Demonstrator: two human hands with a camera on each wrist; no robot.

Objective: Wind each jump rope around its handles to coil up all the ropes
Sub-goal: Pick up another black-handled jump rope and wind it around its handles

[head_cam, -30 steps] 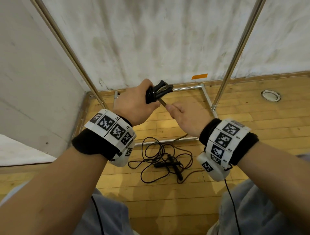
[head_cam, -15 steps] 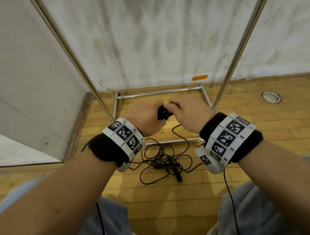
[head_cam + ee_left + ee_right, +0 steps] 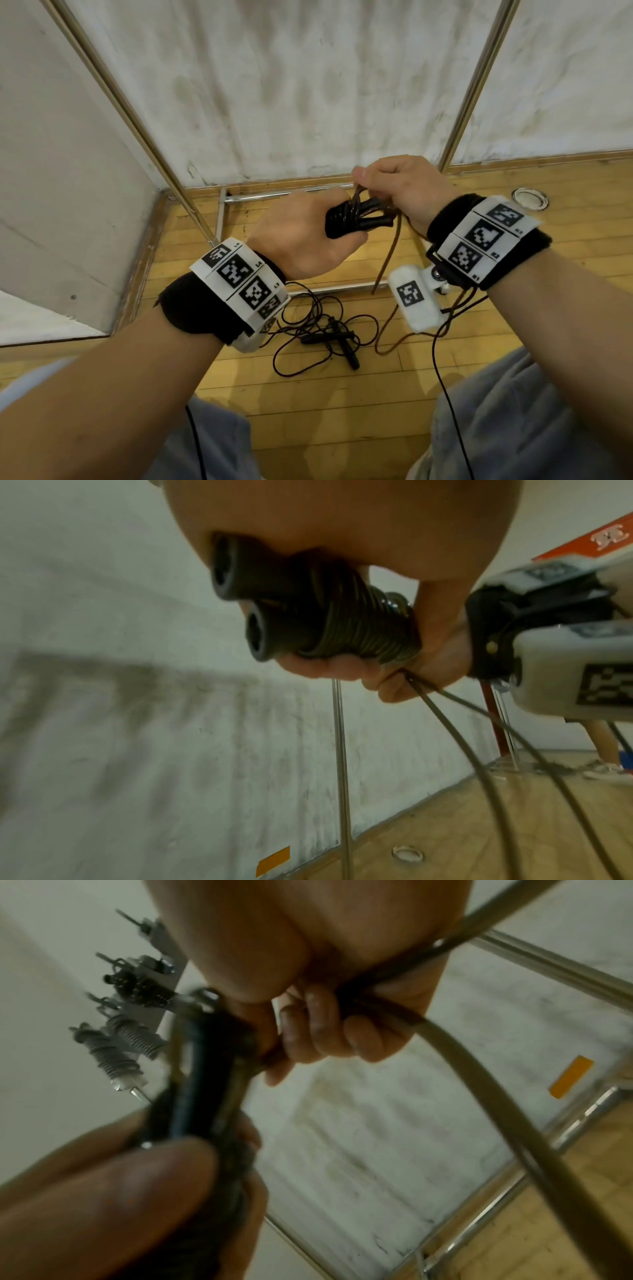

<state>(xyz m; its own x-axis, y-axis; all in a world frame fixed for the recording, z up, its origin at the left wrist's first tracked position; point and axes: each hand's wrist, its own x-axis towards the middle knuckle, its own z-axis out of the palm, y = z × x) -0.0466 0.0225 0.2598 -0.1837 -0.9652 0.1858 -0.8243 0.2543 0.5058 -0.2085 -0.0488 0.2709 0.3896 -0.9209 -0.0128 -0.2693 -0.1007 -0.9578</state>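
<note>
Jump rope (image 3: 356,219) gripped by both hands above wooden floor (image 3: 342,404).

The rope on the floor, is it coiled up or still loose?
Loose: the floor rope sprawls in tangled loops around its unwrapped handles.

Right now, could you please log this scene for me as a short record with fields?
Left hand: grips the paired black handles, rope coils already around them
Right hand: pinches the loose rope above the handles
Loose rope: hangs down toward the wooden floor
Second jump rope: uncoiled on the floor
Stage: one rope partly wound, one untouched
</note>
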